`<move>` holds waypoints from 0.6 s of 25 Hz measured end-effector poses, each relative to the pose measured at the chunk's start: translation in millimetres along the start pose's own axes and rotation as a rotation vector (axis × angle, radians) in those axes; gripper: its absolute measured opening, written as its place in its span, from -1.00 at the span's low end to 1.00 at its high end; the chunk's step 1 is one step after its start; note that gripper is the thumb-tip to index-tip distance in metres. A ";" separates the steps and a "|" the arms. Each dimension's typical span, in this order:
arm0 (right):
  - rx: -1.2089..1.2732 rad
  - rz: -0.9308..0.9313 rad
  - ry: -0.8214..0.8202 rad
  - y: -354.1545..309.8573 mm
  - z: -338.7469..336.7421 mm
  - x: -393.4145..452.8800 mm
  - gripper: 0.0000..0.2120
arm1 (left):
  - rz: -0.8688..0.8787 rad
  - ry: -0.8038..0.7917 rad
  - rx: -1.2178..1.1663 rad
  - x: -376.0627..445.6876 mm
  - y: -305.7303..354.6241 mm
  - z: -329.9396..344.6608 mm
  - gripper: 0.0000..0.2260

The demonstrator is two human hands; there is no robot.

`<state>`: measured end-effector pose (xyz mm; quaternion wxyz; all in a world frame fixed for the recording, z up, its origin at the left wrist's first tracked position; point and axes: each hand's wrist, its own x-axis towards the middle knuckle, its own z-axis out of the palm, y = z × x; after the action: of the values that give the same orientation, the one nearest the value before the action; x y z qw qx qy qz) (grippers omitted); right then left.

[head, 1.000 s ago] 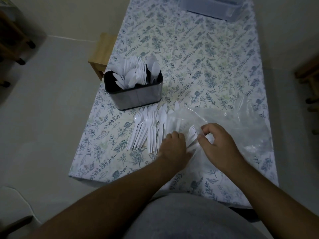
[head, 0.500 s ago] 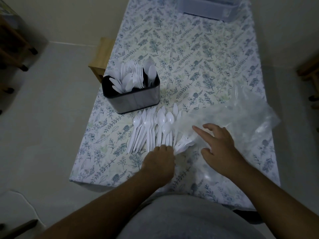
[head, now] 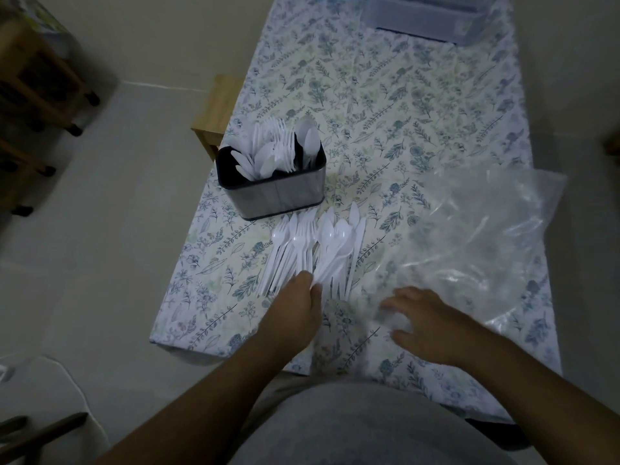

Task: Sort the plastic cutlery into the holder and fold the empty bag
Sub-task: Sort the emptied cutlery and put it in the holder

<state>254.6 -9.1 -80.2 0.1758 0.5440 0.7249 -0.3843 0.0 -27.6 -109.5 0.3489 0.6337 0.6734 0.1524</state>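
Observation:
A pile of white plastic cutlery [head: 312,250] lies fanned out on the floral tablecloth, handles toward me. My left hand [head: 298,305] rests at the handle ends, fingers curled and touching them. A dark metal holder [head: 278,193] stands just behind the pile, with white spoons, forks and knives standing in it. The clear plastic bag [head: 483,243] lies crumpled to the right, off the cutlery. My right hand [head: 426,317] hovers low over the bag's near left corner, fingers spread and blurred, gripping nothing I can see.
The table [head: 402,105] with the floral cloth runs away from me. A clear plastic box [head: 432,15] sits at its far end. A wooden stool [head: 218,109] stands by the left edge, near the holder. Dark wooden furniture [head: 37,82] stands at far left on the floor.
The bag has been pulled right, off the cutlery, which now lies bare in one pile. My left hand slid back to the handle ends; my right hand moved toward me.

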 end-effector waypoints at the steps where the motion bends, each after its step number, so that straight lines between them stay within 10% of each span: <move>1: 0.023 -0.020 -0.044 -5.9 1.3 -1.1 -0.49 | 0.016 0.005 -0.006 3.0 4.7 1.7 -0.79; 12: 0.453 0.104 0.013 -33.3 -8.2 1.3 -0.72 | -0.169 -0.017 -0.248 1.5 23.1 10.3 -0.80; 15: 0.624 0.165 0.111 -41.2 -9.2 2.8 -0.85 | 0.009 -0.119 -0.255 -6.6 28.7 6.7 -0.84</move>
<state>217.0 -5.0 -61.0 -0.0086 0.6485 0.5342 -0.5422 25.6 -31.3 -93.9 0.4652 0.5953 0.6238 0.2002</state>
